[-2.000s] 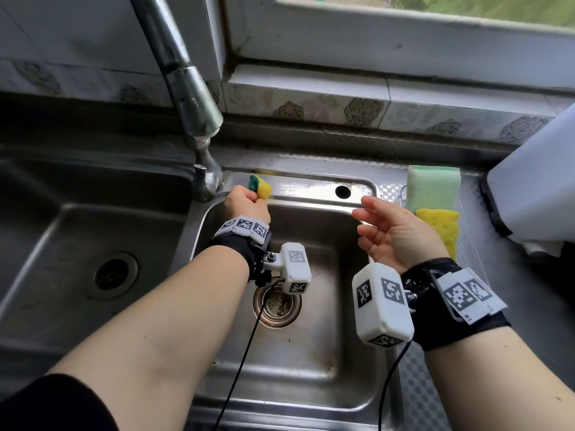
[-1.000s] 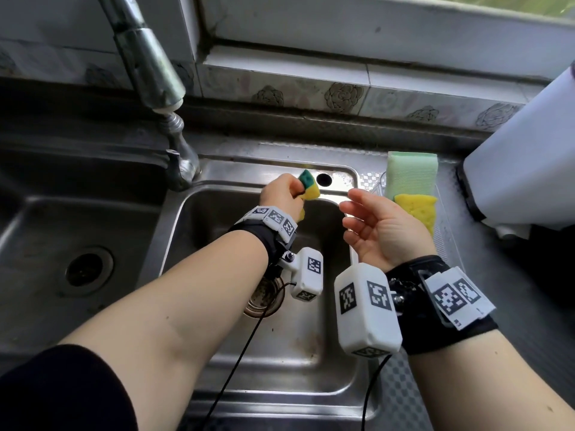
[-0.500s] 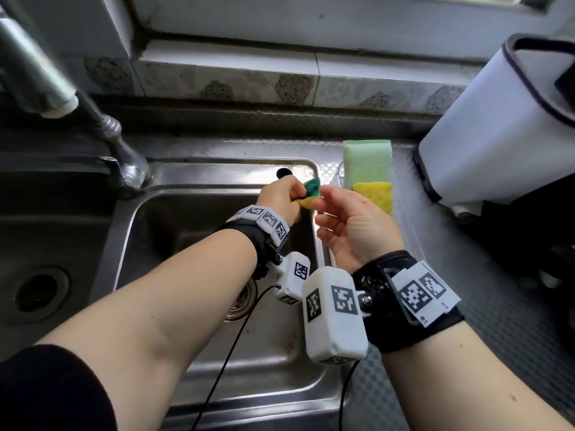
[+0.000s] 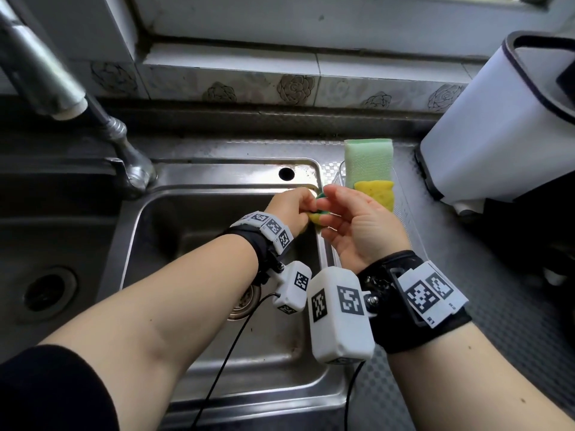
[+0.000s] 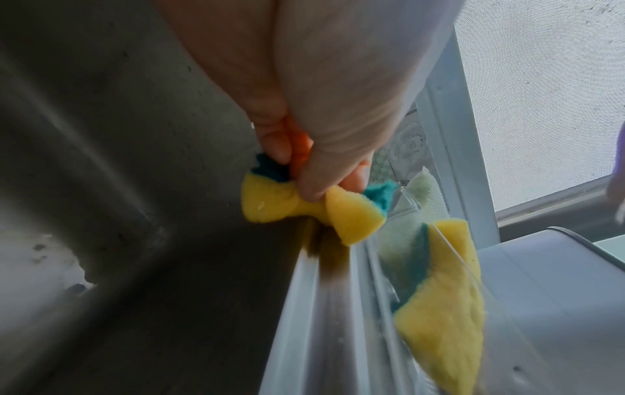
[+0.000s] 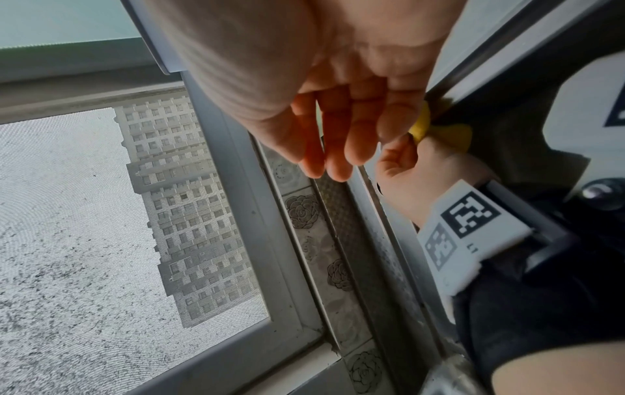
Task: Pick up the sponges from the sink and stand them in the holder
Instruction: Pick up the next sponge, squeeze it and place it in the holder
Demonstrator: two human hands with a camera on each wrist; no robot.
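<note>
My left hand (image 4: 295, 206) grips a yellow-and-green sponge (image 4: 315, 218), squeezed into a bow shape (image 5: 270, 203), over the right rim of the sink (image 4: 323, 253). My right hand (image 4: 331, 206) is open, palm toward the left, with its fingers (image 6: 338, 149) relaxed right beside the sponge (image 6: 421, 125); I cannot tell whether they touch it. Just right of the sink stands a clear holder (image 5: 453, 251). In it stand a pale green sponge (image 4: 368, 160) and a yellow sponge (image 4: 378, 194).
A metal faucet (image 4: 124, 150) rises at the back left of the basin, whose drain (image 4: 245, 303) is partly hidden by my left wrist camera. A second basin (image 4: 46, 290) lies to the left. A white container (image 4: 497, 135) stands close behind the holder on the right.
My left hand has carried the sponge from beside the faucet rightward to the sink's right rim. The right hand has come in to meet it. The view has shifted to the right.
</note>
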